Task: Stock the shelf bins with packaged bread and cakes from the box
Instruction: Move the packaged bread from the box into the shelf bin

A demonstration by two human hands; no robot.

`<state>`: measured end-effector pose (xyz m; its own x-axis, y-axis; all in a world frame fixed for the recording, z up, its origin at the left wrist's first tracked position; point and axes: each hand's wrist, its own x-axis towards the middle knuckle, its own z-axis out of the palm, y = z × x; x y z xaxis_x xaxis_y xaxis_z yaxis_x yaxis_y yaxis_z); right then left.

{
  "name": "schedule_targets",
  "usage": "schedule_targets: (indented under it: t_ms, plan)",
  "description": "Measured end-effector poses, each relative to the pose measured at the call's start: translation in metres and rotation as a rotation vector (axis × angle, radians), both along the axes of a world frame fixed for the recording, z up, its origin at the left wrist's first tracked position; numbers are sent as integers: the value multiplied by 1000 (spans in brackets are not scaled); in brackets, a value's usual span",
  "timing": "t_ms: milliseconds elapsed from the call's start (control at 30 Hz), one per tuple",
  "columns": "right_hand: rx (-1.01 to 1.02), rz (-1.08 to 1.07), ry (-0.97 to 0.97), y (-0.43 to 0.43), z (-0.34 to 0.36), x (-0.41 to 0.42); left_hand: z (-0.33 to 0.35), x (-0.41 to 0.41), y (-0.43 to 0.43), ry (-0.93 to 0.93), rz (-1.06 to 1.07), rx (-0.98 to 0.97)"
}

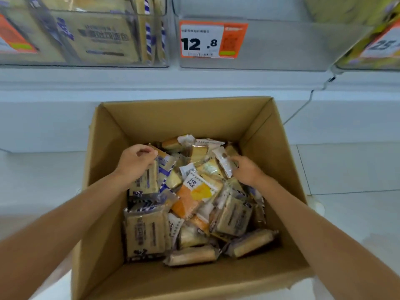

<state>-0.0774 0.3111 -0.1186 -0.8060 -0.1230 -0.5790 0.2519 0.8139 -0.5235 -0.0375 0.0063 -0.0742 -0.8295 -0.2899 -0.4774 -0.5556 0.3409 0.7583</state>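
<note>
Packaged bread and cakes (195, 192) lie heaped in the cardboard box (173, 118) at my 6 o'clock. At the pile's 10 o'clock, my left hand (135, 161) grips a beige bread pack (145, 180). At 2 o'clock, my right hand (246, 169) grasps a clear-wrapped cake (224, 162). The shelf bins (281, 44) sit at 12.

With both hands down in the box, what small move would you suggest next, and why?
Probably lift the left hand, which pinches a beige blue-striped packet, straight up out of the cardboard box toward the left shelf bin, since that bin holds matching packets. The right hand has a less settled grip on a white-wrapped packet.
</note>
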Motion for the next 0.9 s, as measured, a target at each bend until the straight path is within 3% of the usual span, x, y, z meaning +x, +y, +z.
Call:
schedule_targets:
  t_ms: [167,233,400,567,633,733,833,900]
  plan:
    - [-20,325,-290,-9,6,19,1,6,0,-27,-127,-7]
    - [57,399,-302,1,-2,33,0,10,0,-40,-142,-11]
    - [45,257,-174,15,-10,47,3,21,4,-106,-200,9]
    - [-262,60,-20,-11,49,29,15,23,24,-183,-400,60]
    - [-391,-70,43,-29,73,20,20,19,34,-179,-341,102]
    - [-701,-402,-44,-48,98,14,30,13,36,-235,-10,361]
    - [-856,-402,-221,-55,109,20,47,15,35,-283,-95,755]
    - [-774,-296,-190,-59,113,26,56,18,35,-168,-198,664]
